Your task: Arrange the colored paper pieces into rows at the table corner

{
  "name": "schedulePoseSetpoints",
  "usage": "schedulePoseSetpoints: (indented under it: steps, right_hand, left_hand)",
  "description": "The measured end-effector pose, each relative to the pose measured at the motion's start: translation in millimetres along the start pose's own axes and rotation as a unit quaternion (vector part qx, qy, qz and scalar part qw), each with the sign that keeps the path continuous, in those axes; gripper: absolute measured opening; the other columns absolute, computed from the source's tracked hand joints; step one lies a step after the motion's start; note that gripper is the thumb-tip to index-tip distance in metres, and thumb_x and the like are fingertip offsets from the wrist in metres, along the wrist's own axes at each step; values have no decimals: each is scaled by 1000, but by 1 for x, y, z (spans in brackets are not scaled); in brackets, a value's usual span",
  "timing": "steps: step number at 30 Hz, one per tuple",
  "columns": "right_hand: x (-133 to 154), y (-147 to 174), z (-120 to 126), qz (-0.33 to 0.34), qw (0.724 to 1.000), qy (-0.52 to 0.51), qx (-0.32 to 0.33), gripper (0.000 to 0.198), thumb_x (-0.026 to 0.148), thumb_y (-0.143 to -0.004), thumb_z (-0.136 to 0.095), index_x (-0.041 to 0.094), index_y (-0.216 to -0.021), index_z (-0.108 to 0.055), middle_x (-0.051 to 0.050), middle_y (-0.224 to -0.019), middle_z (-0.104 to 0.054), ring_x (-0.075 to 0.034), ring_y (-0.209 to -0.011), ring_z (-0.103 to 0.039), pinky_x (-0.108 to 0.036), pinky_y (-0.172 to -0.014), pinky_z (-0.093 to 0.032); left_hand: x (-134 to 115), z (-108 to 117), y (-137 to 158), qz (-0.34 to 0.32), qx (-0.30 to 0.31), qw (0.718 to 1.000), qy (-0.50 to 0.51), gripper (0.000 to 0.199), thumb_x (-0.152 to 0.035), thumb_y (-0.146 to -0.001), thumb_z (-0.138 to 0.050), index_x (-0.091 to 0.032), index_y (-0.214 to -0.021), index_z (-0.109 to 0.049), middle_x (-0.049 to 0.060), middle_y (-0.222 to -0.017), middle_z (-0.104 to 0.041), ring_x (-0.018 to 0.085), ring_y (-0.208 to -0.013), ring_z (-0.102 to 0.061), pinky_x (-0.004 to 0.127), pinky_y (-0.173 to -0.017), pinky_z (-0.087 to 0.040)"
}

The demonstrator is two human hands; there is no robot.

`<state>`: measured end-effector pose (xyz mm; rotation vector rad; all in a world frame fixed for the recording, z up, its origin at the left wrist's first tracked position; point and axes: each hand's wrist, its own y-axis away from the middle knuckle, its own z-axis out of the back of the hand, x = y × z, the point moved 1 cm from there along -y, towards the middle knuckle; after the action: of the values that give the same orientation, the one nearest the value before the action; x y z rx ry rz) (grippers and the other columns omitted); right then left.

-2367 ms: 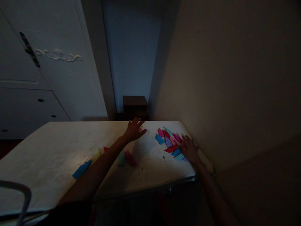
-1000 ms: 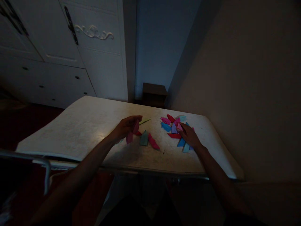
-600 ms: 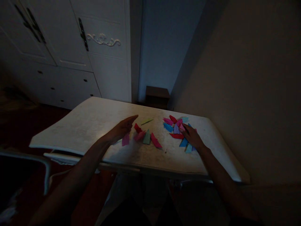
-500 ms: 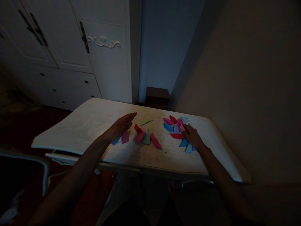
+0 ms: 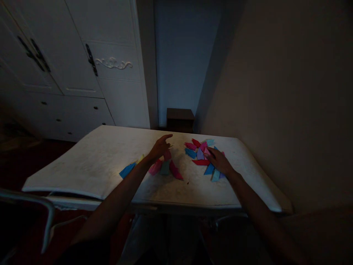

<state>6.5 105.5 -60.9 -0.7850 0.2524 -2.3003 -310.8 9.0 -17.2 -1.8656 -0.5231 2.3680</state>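
Note:
My left hand [image 5: 160, 148] is over the middle of the table, index finger stretched forward. A pink folded paper [image 5: 167, 155] hangs just below its other fingers and seems to be gripped by them. Beneath it lie a grey-green folded paper [image 5: 164, 168], a dark pink one [image 5: 175, 171] and another pink one [image 5: 155, 168]. A blue folded paper [image 5: 127, 170] lies left of my left forearm. At the right-hand pile, my right hand [image 5: 220, 161] has its fingertips closed on a small pink folded paper [image 5: 206, 152]; red [image 5: 200, 162], purple and blue pieces surround it.
The pale table [image 5: 82, 162] has its right end near a bare wall [image 5: 275, 92]. Beyond it stand a white wardrobe [image 5: 118, 99] and a small brown cabinet [image 5: 180, 114]. A metal chair frame [image 5: 49, 217] is at lower left.
My left hand has moved right with the pink folded paper, now over the middle group. The right hand stays at its pile. The whole view has shifted slightly.

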Motion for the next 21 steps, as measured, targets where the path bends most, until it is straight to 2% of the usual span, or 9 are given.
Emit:
schedulePoseSetpoints:
  steps: [3,5,7,10,14,16,18,21]
  right_hand:
    - [0,0,0,-1,1000,5,2,60,56,-92,-42,15,-133,-53,-16,-130,-60,-29,-119,-55,-49,-104,-42]
    - [1,-1,1,3,1000,7,0,61,57,-92,-42,14,-133,-53,-17,-130,-59,-29,-120,-55,-50,-104,-42]
    - [4,-1,1,11,1000,-9,-10,60,57,-91,-44,16,-133,-53,-16,-132,-58,-29,-121,-54,-50,-105,-41]
    - [7,-2,2,-2,996,-57,-66,56,57,-91,-45,19,-131,-54,-14,-134,-57,-28,-124,-52,-49,-106,-40]
    - [5,-6,3,-55,980,-110,-158,56,57,-91,-43,18,-130,-55,-16,-132,-56,-29,-122,-53,-50,-102,-44]
    - [2,-11,5,-55,978,-100,-175,57,57,-91,-42,19,-132,-53,-16,-135,-54,-29,-126,-51,-52,-104,-42]
    - [-1,-20,7,-46,982,-62,-173,59,59,-91,-40,19,-134,-52,-16,-141,-50,-29,-132,-44,-54,-108,-36]
    - [-2,-35,4,-39,991,8,-124,65,63,-91,-38,18,-137,-50,-16,-146,-45,-31,-137,-38,-56,-112,-30]
  left_hand:
    - [1,10,10,-19,-34,989,-144,46,-25,-80,-52,-15,-125,-58,13,-140,-52,29,-137,-38,51,-114,-27]
    - [-2,15,20,-45,-48,969,-239,41,-29,-86,-49,-14,-123,-59,15,-142,-49,29,-140,-33,52,-115,-24]
    - [-9,17,32,-67,-35,947,-313,41,-35,-90,-45,-14,-123,-58,17,-144,-47,29,-142,-29,54,-114,-26]
    - [-20,21,51,-76,-38,902,-423,41,-40,-89,-49,-17,-122,-59,17,-144,-47,34,-143,-26,62,-111,-25]
    - [-23,39,69,-23,-97,854,-511,41,-40,-90,-47,-15,-121,-58,22,-140,-50,41,-139,-30,72,-102,-26]
    - [-16,49,74,-15,-112,845,-522,43,-41,-90,-47,-14,-121,-58,23,-138,-51,43,-138,-31,74,-100,-27]
    - [-9,55,78,-38,-108,851,-512,44,-43,-89,-48,-13,-120,-59,24,-136,-53,43,-137,-33,72,-100,-30]
    - [-6,50,86,-146,-77,871,-463,33,-34,-91,-45,-16,-114,-61,18,-131,-58,35,-137,-37,62,-106,-34]
